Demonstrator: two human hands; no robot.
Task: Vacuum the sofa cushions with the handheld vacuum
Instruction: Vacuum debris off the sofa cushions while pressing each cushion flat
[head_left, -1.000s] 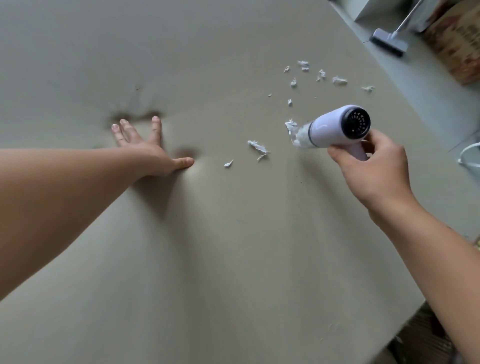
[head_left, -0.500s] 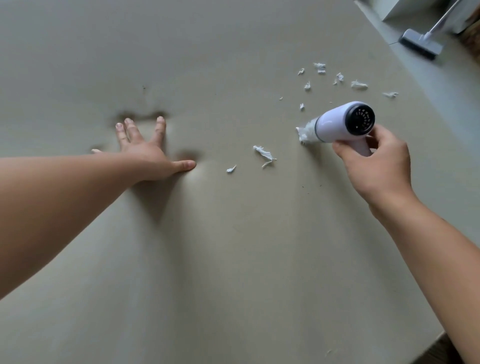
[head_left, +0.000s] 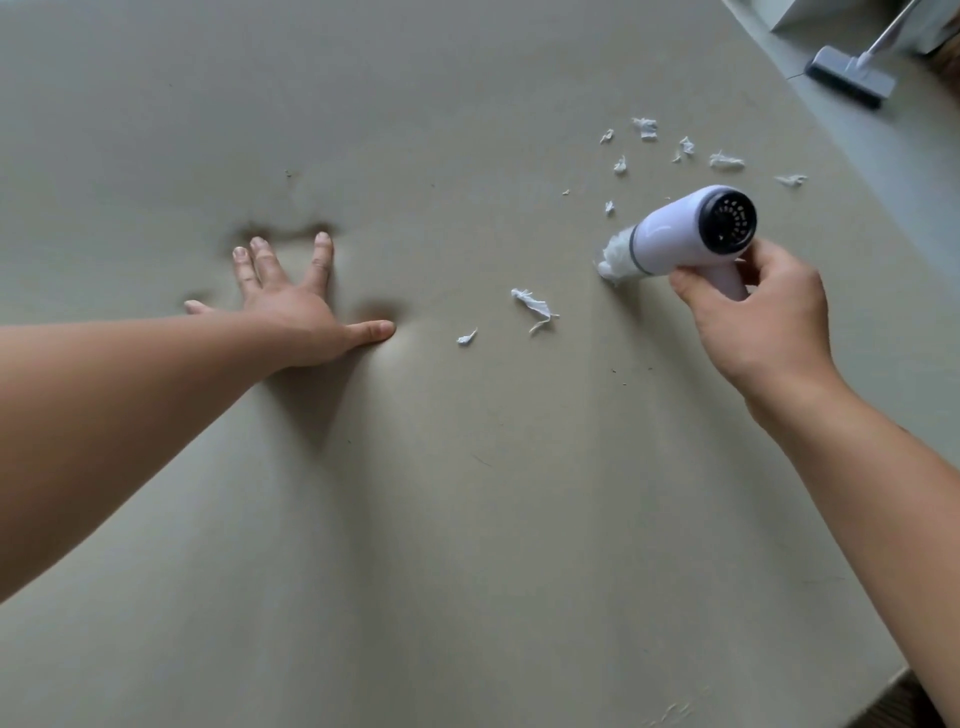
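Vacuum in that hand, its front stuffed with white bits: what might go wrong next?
1. The handheld vacuum has its nozzle packed with white scraps, so it may clog.
2. More scraps lie near the edge of the cushion; a sweep could knock them onto the floor.

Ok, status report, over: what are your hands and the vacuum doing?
Left hand flat on cushion. Right hand grips vacuum, paper scraps beside it. Nothing blocks the scraps.
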